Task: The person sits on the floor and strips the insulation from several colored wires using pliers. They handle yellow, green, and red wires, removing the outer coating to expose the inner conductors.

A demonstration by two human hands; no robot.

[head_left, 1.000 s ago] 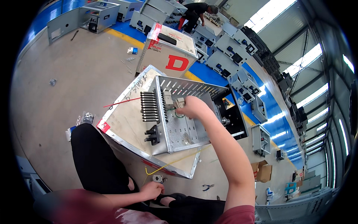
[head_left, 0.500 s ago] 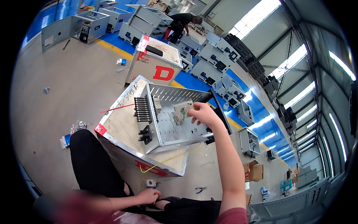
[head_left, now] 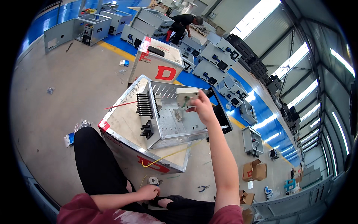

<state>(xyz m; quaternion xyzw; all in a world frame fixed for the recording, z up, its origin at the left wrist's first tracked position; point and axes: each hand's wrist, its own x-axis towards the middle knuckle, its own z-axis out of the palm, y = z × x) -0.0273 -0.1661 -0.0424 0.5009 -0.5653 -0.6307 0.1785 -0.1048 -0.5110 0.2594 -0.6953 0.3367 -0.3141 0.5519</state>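
My right hand (head_left: 202, 107) grips a small off-white box-shaped part (head_left: 187, 92), with a bit of green on its face. It is held above an open grey metal enclosure (head_left: 175, 140), which has slotted walls and rests tilted on a wooden crate (head_left: 125, 115). A row of black ribbed terminals (head_left: 143, 105) and a black block (head_left: 146, 129) sit on the enclosure's left wall. A small clear packet (head_left: 177, 115) lies inside. Low by my lap, my left hand (head_left: 148, 192) is closed, its fingertips partly hidden. A small white block (head_left: 153, 180) is just beyond it.
A yellow wire (head_left: 160, 161) hangs over the crate's front. Pliers (head_left: 204, 188) lie on the floor, left of cardboard boxes (head_left: 254, 170). Behind stands another crate (head_left: 154, 65) with a black flat object (head_left: 156, 51) on top. A person (head_left: 182, 25) bends among grey cabinets at the back.
My right hand has lifted the off-white part upward from low inside the enclosure. My left hand stays closed near my lap. The whole view has shifted slightly.
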